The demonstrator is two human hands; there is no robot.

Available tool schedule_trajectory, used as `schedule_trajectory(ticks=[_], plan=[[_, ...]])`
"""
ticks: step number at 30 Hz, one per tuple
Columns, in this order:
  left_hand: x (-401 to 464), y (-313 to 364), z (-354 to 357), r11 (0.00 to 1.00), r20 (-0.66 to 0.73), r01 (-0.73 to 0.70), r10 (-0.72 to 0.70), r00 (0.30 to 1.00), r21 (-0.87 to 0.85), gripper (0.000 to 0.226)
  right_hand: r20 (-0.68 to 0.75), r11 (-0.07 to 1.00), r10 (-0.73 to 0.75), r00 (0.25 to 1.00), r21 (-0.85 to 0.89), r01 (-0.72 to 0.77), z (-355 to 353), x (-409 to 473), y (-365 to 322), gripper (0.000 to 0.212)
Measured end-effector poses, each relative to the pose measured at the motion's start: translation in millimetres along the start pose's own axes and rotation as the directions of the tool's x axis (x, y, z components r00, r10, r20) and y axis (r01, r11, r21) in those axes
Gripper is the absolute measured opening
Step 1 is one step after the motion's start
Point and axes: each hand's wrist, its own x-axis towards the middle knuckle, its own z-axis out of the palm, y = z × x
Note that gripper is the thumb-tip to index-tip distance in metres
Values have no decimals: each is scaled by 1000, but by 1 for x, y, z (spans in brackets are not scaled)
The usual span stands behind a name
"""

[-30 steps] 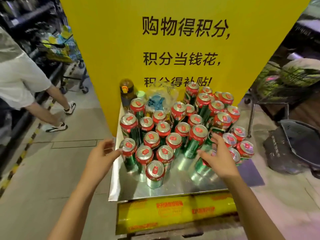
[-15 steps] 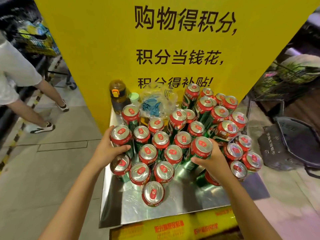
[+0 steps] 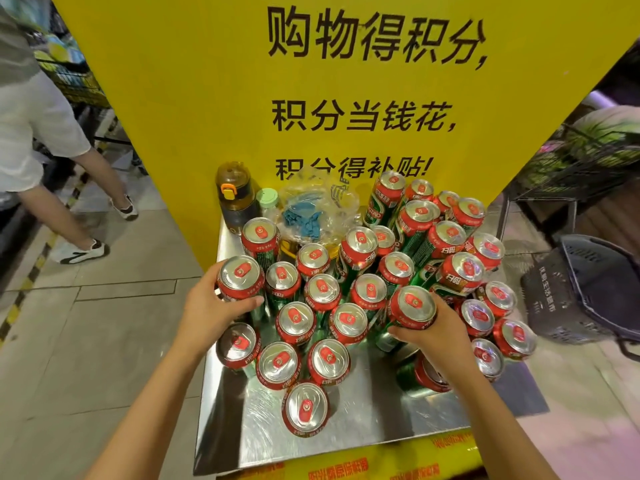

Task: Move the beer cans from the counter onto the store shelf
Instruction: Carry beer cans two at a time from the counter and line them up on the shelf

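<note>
Several green beer cans with red tops stand packed on a shiny metal counter. My left hand grips one can at the cluster's left edge, thumb across its red band. My right hand grips another can right of the middle, fingers wrapped under its rim. A lone can stands nearest me at the front. One can lies under my right wrist, partly hidden. No store shelf is in view.
A yellow sign board rises right behind the cans. A brown bottle and a plastic bag with blue cloth sit at the counter's back. A person stands at left. A dark basket sits on the floor at right.
Both hands moved in from the counter's sides and closed round a can each; the left hand was free one second ago. The view has drawn closer to the cans.
</note>
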Motion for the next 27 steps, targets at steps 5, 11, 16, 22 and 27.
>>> schedule_trajectory(ticks=[5, 11, 16, 22, 27], plan=[[-14, 39, -16, 993, -105, -115, 116, 988, 11, 64, -60, 993, -113, 992, 20, 114, -35, -8, -24, 62], [-61, 98, -25, 972, -224, -233, 221, 949, -30, 55, -142, 951, -212, 967, 196, 238, -70, -29, -67, 61], [-115, 133, -21, 944, -313, -292, 235, 920, -151, 55, -97, 873, -307, 947, 369, 321, -83, -64, -87, 66], [-195, 145, -12, 931, -426, -279, 159, 891, -234, 55, 37, 806, -450, 892, 448, 388, -78, -101, -96, 66], [-274, 140, -14, 960, -570, -214, 74, 818, -183, 52, 213, 768, -555, 804, 502, 397, -55, -131, -101, 74]])
